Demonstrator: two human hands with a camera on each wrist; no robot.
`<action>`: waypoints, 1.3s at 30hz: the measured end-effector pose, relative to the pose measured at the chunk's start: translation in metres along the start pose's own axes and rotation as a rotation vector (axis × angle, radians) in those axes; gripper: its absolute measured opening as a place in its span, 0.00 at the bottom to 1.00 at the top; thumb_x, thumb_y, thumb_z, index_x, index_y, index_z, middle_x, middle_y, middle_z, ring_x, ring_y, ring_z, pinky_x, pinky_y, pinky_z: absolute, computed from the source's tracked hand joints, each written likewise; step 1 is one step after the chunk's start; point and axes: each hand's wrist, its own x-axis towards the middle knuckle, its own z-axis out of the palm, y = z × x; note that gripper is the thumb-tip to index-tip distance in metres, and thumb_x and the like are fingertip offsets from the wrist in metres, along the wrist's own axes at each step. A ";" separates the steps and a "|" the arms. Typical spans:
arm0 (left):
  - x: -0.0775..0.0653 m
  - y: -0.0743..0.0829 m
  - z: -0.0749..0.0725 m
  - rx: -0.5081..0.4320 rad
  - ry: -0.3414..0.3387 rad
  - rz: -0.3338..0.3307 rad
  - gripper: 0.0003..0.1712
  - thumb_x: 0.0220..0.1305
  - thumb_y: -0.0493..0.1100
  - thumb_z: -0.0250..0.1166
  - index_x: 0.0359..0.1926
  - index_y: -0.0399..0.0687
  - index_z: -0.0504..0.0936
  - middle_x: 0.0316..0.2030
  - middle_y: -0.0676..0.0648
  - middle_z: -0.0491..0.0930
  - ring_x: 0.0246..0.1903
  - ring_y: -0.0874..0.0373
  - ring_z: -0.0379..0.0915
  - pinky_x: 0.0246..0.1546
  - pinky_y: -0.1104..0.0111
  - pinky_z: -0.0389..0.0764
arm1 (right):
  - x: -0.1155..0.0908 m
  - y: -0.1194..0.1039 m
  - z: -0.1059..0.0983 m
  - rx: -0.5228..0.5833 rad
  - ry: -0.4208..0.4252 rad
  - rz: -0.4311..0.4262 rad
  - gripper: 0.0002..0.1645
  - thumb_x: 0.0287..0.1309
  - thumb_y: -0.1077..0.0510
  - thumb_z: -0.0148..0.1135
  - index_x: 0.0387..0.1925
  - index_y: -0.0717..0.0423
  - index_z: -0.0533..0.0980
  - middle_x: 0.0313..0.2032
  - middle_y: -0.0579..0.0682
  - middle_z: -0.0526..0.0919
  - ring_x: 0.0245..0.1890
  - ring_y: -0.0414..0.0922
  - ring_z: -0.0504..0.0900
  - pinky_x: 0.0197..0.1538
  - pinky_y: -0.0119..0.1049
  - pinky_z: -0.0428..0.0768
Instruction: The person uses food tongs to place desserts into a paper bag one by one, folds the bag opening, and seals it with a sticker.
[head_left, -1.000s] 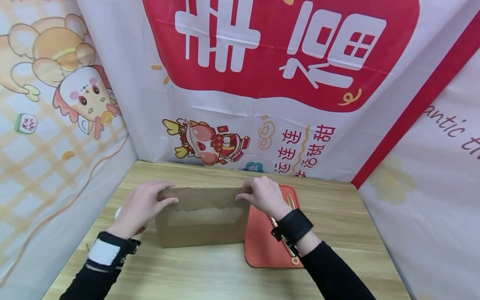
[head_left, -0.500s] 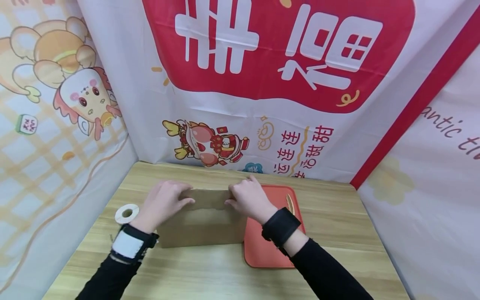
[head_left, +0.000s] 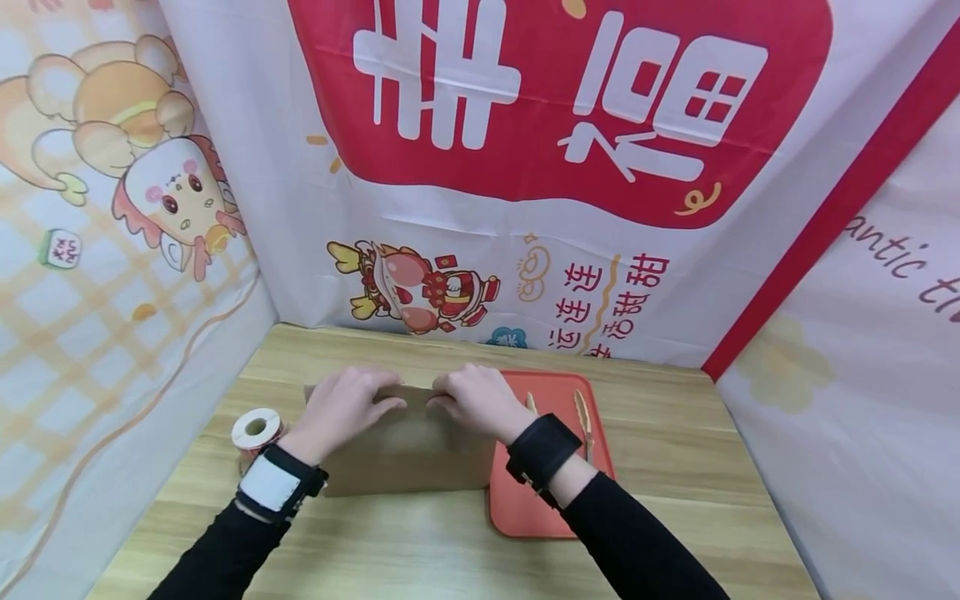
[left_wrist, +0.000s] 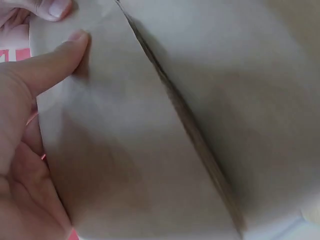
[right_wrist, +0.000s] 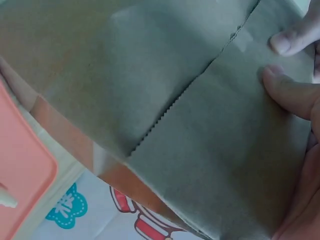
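Note:
A brown paper bag [head_left: 408, 471] stands on the table with its top folded over. My left hand [head_left: 347, 414] pinches the fold near its middle, thumb on the near side and fingers behind. Close beside it, my right hand [head_left: 480, 404] pinches the same fold in the same way. In the left wrist view the thumb presses the flap [left_wrist: 120, 145] flat. A jagged, saw-toothed edge of the flap [right_wrist: 225, 145] shows in the right wrist view. My fingers behind the bag are mostly hidden.
To the right of the bag lies a red tray [head_left: 525, 508] with gold tongs [head_left: 583, 412], partly covered by my right arm. A roll of white labels [head_left: 257, 427] sits by my left wrist. Printed cloth [head_left: 420, 200] hangs around the table.
Both hands have slid inward along the bag's folded top, from its corners towards the middle. The label roll, earlier mostly covered by my left arm, has come into view.

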 end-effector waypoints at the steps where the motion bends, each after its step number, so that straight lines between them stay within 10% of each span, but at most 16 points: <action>1: -0.003 -0.004 -0.002 -0.001 0.004 0.012 0.09 0.52 0.46 0.78 0.34 0.56 0.87 0.30 0.58 0.83 0.28 0.63 0.79 0.25 0.63 0.77 | 0.000 0.001 0.000 -0.005 -0.003 0.000 0.08 0.62 0.48 0.67 0.30 0.44 0.84 0.24 0.37 0.80 0.23 0.33 0.74 0.25 0.30 0.71; 15: -0.036 -0.064 -0.037 -0.029 0.120 0.100 0.11 0.49 0.33 0.76 0.35 0.49 0.91 0.31 0.51 0.86 0.25 0.63 0.81 0.20 0.67 0.76 | -0.011 0.021 -0.009 0.108 -0.064 0.051 0.09 0.64 0.47 0.64 0.34 0.42 0.87 0.29 0.36 0.84 0.21 0.31 0.72 0.26 0.30 0.70; 24: -0.024 -0.040 -0.035 0.106 0.024 0.080 0.08 0.50 0.40 0.78 0.33 0.48 0.90 0.29 0.52 0.86 0.28 0.57 0.82 0.30 0.59 0.80 | -0.002 0.005 -0.015 -0.001 -0.071 0.062 0.14 0.62 0.49 0.67 0.22 0.46 0.82 0.19 0.38 0.75 0.18 0.34 0.71 0.23 0.31 0.69; 32: -0.001 -0.002 -0.010 0.078 -0.018 0.041 0.07 0.50 0.44 0.79 0.29 0.54 0.86 0.23 0.57 0.82 0.22 0.61 0.78 0.20 0.65 0.74 | 0.006 -0.012 0.002 -0.031 -0.040 0.045 0.09 0.63 0.51 0.67 0.28 0.48 0.81 0.22 0.40 0.78 0.22 0.35 0.75 0.26 0.30 0.73; 39: 0.002 0.001 -0.003 0.044 -0.006 0.022 0.09 0.51 0.46 0.78 0.34 0.52 0.89 0.29 0.55 0.85 0.27 0.60 0.81 0.22 0.65 0.76 | -0.003 -0.002 0.009 -0.008 0.048 0.037 0.13 0.61 0.50 0.68 0.24 0.44 0.75 0.19 0.37 0.73 0.20 0.33 0.72 0.23 0.31 0.70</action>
